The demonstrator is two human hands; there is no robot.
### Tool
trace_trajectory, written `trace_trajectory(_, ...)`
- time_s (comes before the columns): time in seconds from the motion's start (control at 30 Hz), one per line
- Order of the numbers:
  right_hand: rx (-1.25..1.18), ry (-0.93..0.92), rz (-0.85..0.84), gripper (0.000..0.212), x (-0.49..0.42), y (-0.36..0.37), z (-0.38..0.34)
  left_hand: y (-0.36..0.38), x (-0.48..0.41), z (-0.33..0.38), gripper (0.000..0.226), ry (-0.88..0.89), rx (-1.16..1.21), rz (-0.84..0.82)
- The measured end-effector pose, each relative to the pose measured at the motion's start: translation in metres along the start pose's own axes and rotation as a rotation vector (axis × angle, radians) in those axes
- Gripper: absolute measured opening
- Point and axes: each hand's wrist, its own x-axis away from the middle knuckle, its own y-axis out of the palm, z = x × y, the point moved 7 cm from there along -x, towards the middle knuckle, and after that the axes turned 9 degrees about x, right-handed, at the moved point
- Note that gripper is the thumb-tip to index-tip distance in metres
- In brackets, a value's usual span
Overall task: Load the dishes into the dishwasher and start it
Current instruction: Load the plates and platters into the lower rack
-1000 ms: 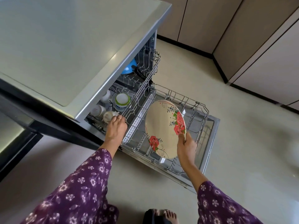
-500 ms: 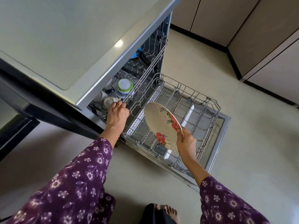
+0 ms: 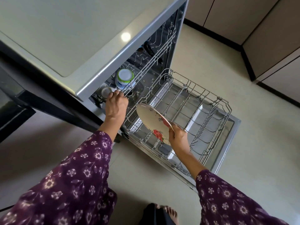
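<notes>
Presently, the left hand (image 3: 116, 105) is clenched on the front wire of the upper rack (image 3: 151, 63), with its fingers curled over it. Just beyond those fingers, inside that rack, sit a white container with a green rim (image 3: 124, 78) and a smaller cup (image 3: 105, 91). The right hand (image 3: 178, 138) grasps a floral plate (image 3: 151, 120) by its near edge. The plate is tilted and lies between the two hands, over the lower rack (image 3: 226, 105), which extends across the open dishwasher door (image 3: 231, 132). Whether the plate touches the rack cannot be determined.
</notes>
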Motion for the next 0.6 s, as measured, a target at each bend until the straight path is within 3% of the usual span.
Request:
trace_trajectory(0.2,-0.027,-0.109,-0.009,0.032,-0.012,0.025,-0.021,0.013,-0.002,-0.001,0.031,0.035,0.143,0.044)
trace_trajectory(0.33,0.016,-0.185,-0.037,0.032,-0.014,0.047,-0.028,0.018,0.001,-0.004,0.041,0.169,0.125,0.287)
trace_trajectory(0.47,0.058,-0.201,-0.081,0.034,-0.015,0.067,-0.03,0.026,0.002,-0.01,0.041,0.217,0.269,0.26)
trace_trajectory(0.6,0.13,-0.223,-0.109,0.041,-0.015,0.086,-0.031,0.026,-0.005,-0.016,0.05,0.174,0.271,0.281)
